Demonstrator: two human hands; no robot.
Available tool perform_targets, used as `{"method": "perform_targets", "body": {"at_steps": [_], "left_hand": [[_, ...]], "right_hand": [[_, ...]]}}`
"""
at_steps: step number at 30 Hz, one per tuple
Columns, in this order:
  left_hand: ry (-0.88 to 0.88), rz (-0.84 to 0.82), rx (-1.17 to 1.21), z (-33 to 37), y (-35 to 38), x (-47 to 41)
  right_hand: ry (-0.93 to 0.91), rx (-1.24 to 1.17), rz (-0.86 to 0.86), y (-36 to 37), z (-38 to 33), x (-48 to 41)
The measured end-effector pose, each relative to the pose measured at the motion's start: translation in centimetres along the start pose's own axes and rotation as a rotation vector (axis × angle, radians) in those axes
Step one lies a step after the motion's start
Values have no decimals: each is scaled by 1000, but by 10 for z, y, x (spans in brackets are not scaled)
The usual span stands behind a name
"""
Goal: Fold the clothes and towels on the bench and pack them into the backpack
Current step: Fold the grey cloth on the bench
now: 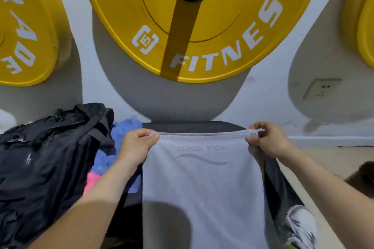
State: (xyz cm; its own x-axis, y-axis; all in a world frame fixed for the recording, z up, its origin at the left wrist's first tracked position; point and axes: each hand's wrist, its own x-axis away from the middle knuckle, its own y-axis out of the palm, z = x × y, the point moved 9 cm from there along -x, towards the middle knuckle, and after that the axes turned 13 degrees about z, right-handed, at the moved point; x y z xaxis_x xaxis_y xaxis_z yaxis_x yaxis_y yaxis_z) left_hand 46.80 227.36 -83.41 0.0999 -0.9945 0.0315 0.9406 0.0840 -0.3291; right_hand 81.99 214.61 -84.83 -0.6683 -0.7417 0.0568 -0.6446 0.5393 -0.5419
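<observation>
A light grey towel point(202, 184) with a faint fitness logo hangs spread out in front of me, over the black bench point(192, 126). My left hand point(137, 145) pinches its top left corner and my right hand point(269, 140) pinches its top right corner, stretching the hemmed top edge flat between them. A black backpack point(44, 168) stands on the left of the bench. Between the backpack and the towel lie a blue cloth point(123, 127) and a pink cloth point(92, 181), crumpled.
Big yellow weight plates point(202, 26) hang on the white wall straight ahead and to both sides. A wall socket point(321, 89) sits at the right. A white sneaker point(301, 226) shows at the bottom right on the pale floor.
</observation>
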Motion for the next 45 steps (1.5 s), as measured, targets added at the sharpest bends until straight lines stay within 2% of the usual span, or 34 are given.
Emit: {"method": "perform_targets", "body": {"at_steps": [3, 7, 10, 12, 14, 17, 24, 26, 28, 31, 32, 34, 36, 39, 45], "left_hand": [[44, 23, -109, -46, 38, -34], [90, 55, -214, -74, 57, -60], [153, 99, -298, -78, 54, -68], [205, 49, -325, -74, 51, -67], [213, -53, -373, -75, 56, -66], [233, -129, -515, -74, 61, -63], [215, -173, -527, -64, 59, -53], [193, -213, -535, -64, 56, -51], [126, -313, -476, -62, 51, -49], [1, -405, -254, -49, 35, -43], [-43, -427, -159, -48, 32, -43], [-142, -441, -54, -52, 31, -45], [-176, -365, -46, -58, 37, -50], [-191, -228, -61, -66, 53, -51], [-95, -76, -140, -85, 61, -63]], "right_hand": [[-61, 152, 84, 33, 35, -29], [-152, 296, 162, 46, 42, -44], [-328, 407, 198, 45, 30, -44], [-448, 465, 122, 50, 24, -38], [-481, 532, -18, 60, 27, -38], [-444, 531, -59, 62, 29, -42], [-490, 535, 19, 52, 18, -44], [-441, 518, -2, 46, 17, -44], [-256, 356, -58, 31, 20, -42], [22, -174, -153, 15, 24, -31], [76, -302, -159, 12, 25, -28], [129, -399, -128, 13, 27, -29], [122, -342, -45, 20, 31, -38], [32, -107, 99, 31, 42, -51], [-87, 230, 173, 40, 52, -60]]}}
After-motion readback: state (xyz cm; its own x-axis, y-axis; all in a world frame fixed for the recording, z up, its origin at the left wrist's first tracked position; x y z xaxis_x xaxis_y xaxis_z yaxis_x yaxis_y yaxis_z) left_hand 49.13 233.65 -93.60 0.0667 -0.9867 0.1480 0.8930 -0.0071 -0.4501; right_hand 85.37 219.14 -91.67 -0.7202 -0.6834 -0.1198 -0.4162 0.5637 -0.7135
